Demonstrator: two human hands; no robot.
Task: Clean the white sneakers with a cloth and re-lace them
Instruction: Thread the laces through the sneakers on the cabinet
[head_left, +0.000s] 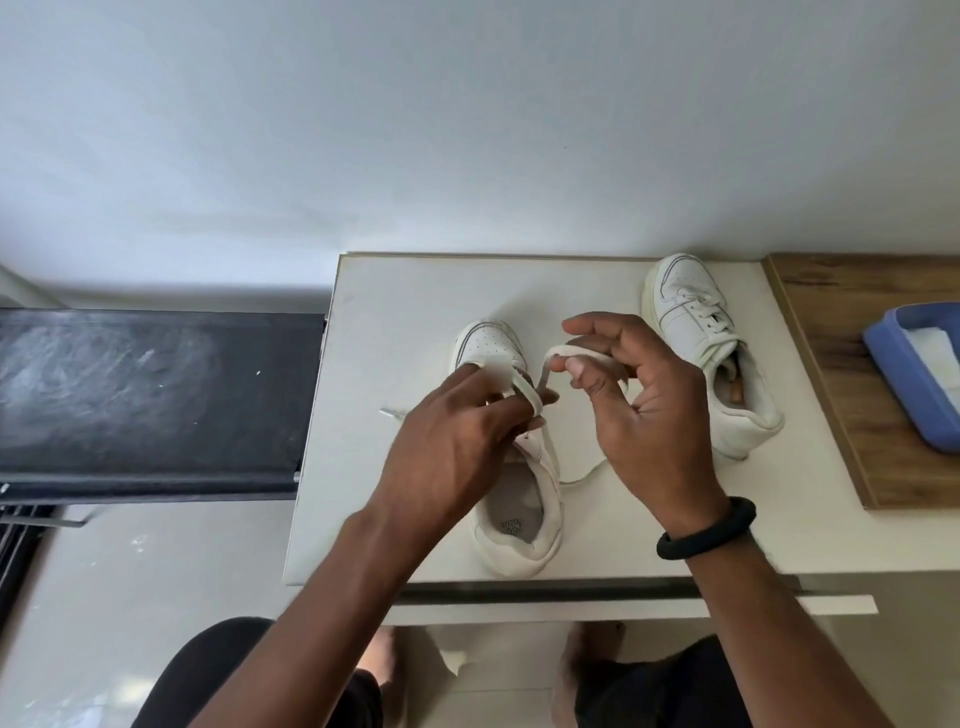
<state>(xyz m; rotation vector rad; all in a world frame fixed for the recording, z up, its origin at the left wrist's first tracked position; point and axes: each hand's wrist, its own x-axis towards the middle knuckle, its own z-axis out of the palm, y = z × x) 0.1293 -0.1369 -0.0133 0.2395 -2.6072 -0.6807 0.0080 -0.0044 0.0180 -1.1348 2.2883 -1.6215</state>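
- A white tabletop (395, 291) seen from above, its far edge against a pale wall (415, 130).
- One white sneaker (519, 499) lies near the middle of the tabletop, heel at the near edge and toe pointing to the far edge.
- The left hand (452, 441) rests over the front of this sneaker, fingers curled narrow and pinching a flat white lace (524, 395) just above the eyelets.
- The right hand (649, 410) hovers just right of that sneaker, palm turned inward, thumb and forefinger closed on a loop of the same lace; the other fingers are spread loosely.
- The lace runs between the two hands. One loose end (392, 413) pokes out left of the sneaker, and another stretch trails on the tabletop under the right wrist.
- A black band (706, 527) circles the right wrist.
- The second sneaker (696, 332) stands in the far right corner of the tabletop, apart from the first, already laced (its heel points toward the near edge).
- To the right, touching the tabletop's right edge, is a wooden board (841, 405) carrying a blue tray (893, 384). Something white lies inside the tray, possibly a cloth, though it is cut off at the frame edge.
- To the left, lower than the tabletop, is a dark scuffed surface (145, 395).
- Below the near edge, the person's knees in dark shorts and bare feet show on a pale floor (130, 597).
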